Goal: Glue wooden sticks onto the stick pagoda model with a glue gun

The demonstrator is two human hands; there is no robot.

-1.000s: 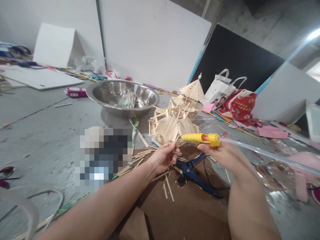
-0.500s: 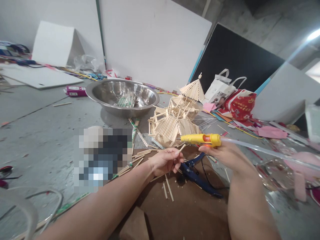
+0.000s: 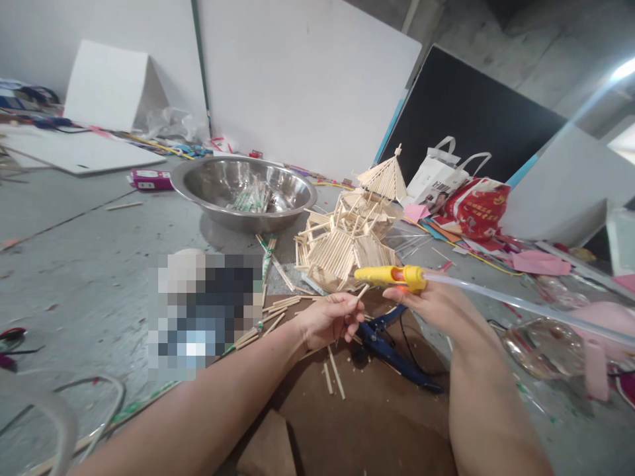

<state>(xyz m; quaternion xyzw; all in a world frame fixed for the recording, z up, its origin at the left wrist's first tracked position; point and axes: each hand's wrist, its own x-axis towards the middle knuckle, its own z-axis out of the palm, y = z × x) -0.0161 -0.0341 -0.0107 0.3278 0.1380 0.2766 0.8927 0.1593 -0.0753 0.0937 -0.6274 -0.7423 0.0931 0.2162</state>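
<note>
While the left hand [image 3: 331, 320] pinches a short wooden stick [image 3: 363, 291], the yellow glue gun [image 3: 381, 275] sits slightly further left than half a second ago.
The right hand [image 3: 439, 307] has shifted with it, fingers closed around the glue gun, though most are hidden; the left hand keeps nearly the same place. The wooden stick juts up and rightward from between the left thumb and fingers, its free end just below the glue gun's front; whether they touch, I cannot tell. Beyond stands a stick tower [image 3: 342, 248]; below lies a blue tool [image 3: 391, 350].
</note>
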